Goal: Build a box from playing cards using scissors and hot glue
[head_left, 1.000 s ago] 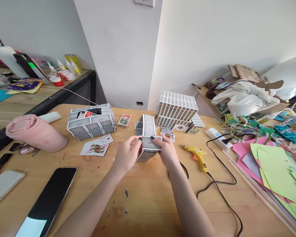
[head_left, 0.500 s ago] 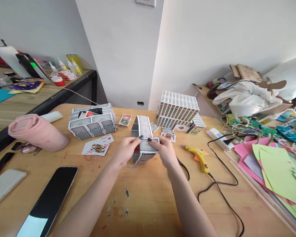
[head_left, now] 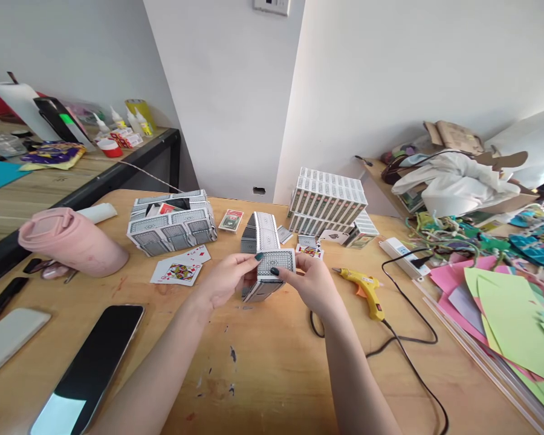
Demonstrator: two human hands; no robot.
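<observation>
A grey-backed playing card (head_left: 278,261) lies across the near end of a small box-like structure made of playing cards (head_left: 266,231). My left hand (head_left: 233,277) pinches the card's left edge, thumb on top and fingers at the structure's side. My right hand (head_left: 316,283) is closed on its right side, thumb on the face and fingers behind. Loose face-up cards (head_left: 176,272) lie to the left. A yellow glue gun (head_left: 365,289) rests right of my right hand. Behind the structure is a boxed deck of cards (head_left: 231,220).
At the back left stands a larger box covered in cards (head_left: 172,226); at the back right, stacked card decks (head_left: 329,196). A pink tumbler (head_left: 72,241) and a phone (head_left: 95,362) lie left. A power strip (head_left: 403,257), black cord and coloured paper (head_left: 508,314) occupy the right.
My right hand has shifted slightly right, its fingers now reaching behind the card's right edge. The card's right end sits a little higher. My left hand has barely moved.
</observation>
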